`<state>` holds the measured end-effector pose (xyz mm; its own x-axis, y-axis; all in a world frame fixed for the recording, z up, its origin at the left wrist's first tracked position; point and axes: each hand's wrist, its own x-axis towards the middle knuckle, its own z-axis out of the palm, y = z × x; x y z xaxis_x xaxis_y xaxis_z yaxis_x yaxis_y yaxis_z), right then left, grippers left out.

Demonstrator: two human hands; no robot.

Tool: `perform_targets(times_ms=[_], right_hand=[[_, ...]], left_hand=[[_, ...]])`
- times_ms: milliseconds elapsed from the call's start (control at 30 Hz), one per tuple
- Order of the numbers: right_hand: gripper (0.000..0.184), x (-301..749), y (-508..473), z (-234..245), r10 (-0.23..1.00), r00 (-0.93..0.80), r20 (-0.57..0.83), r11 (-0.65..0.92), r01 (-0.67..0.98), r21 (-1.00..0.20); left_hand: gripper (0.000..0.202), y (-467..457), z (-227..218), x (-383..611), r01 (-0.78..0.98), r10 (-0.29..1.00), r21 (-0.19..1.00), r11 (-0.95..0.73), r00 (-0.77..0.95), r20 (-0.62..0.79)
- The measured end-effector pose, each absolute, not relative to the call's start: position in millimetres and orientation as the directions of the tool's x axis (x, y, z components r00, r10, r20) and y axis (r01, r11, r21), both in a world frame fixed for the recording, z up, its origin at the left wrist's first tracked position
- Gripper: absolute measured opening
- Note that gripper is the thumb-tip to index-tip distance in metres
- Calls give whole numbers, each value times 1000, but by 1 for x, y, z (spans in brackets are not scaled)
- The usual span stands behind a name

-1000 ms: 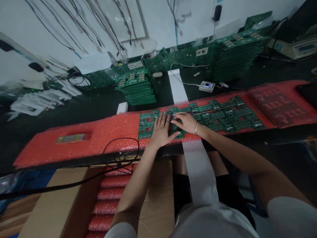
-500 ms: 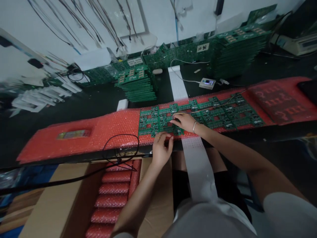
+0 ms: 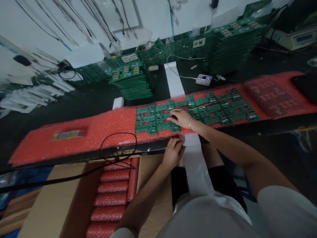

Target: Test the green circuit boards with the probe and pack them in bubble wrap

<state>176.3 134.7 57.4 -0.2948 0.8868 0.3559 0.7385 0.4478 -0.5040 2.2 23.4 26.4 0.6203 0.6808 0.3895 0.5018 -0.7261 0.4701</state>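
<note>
A row of green circuit boards (image 3: 218,107) lies on red bubble wrap (image 3: 109,127) along the bench's front. My right hand (image 3: 179,118) rests on the boards near their left end, fingers curled as if pinching something small I cannot make out; a thin wire runs off to the right from it. My left hand (image 3: 174,151) is at the bench's front edge, fingers bent onto the white paper strip (image 3: 198,168) that hangs down over my lap.
A cardboard box (image 3: 61,198) with red bubble-wrapped rolls (image 3: 111,195) stands below left. Black cable loops (image 3: 119,148) cross the bench edge. Stacks of green boards (image 3: 133,84) and a small white device (image 3: 203,79) sit behind. A scale (image 3: 292,38) is far right.
My left hand left the boards and dropped down and right to the white strip at the bench edge. My right hand stayed on the boards.
</note>
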Motion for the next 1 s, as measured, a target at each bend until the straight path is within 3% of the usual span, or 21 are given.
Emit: perform_targets(times_ms=[367,567,767,1000], right_hand=[[24,176,134,57,879,-296,373,459,737,-496],[23,177,133,58,882,-290,371,454,735,-505],[23,177,133,59,886,-287,364,449,726,-521],[23,178,132,62,875,-293,386,472,698,-539]], left_hand=[[10,18,23,5,463,686,507,-727,530,500],[13,19,21,3,471,695,513,-718,535,481],[32,12,12,-5,554,638,320,-769,632,439],[36,8,4,-9,559,621,277,-782,662,418]])
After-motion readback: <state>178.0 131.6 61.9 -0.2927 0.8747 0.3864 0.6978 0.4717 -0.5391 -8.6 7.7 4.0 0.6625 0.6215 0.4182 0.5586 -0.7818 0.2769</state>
